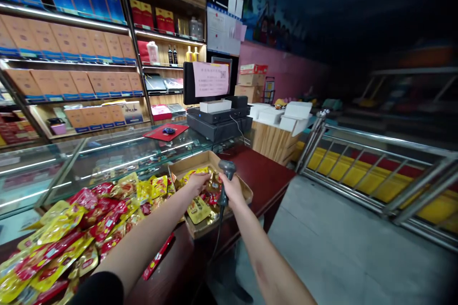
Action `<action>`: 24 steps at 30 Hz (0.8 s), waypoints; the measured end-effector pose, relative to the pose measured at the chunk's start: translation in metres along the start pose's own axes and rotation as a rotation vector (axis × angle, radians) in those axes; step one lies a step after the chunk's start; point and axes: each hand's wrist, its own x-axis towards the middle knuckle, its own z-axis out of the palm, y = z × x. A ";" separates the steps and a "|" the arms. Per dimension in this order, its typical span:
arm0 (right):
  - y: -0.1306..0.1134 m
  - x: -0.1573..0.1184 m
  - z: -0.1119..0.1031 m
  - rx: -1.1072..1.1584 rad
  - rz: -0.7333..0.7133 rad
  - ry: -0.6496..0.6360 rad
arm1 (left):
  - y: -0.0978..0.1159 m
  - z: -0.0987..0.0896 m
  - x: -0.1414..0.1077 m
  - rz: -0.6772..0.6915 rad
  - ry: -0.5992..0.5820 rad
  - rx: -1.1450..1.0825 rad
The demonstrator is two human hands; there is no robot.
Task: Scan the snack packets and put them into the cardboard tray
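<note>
My right hand (pixel 232 189) is wrapped round a dark handheld barcode scanner (pixel 226 168), held upright over the cardboard box, its cable hanging down. My left hand (pixel 199 183) reaches over the same box with its fingers closed together; what they hold, if anything, is hidden. Inside the shallow cardboard box (pixel 196 233) lie red, yellow and gold snack packets, among them a gold packet (pixel 199 209) below my left hand. To the left, a large heap of shiny red and yellow snack packets (pixel 103 214) covers the counter. A long red packet (pixel 157 258) lies apart near my left forearm.
Behind the box stand a cash drawer (pixel 218 128) and a monitor (pixel 189 83) with a pink paper on it. A red mat (pixel 166 132) with a mouse lies on the glass counter (pixel 114 155). Metal railings (pixel 379 143) stand at the right, boxed goods on shelves at the left.
</note>
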 end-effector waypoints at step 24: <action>0.033 -0.152 0.164 0.017 0.021 -0.689 | -0.024 -0.253 -0.184 0.581 0.440 0.984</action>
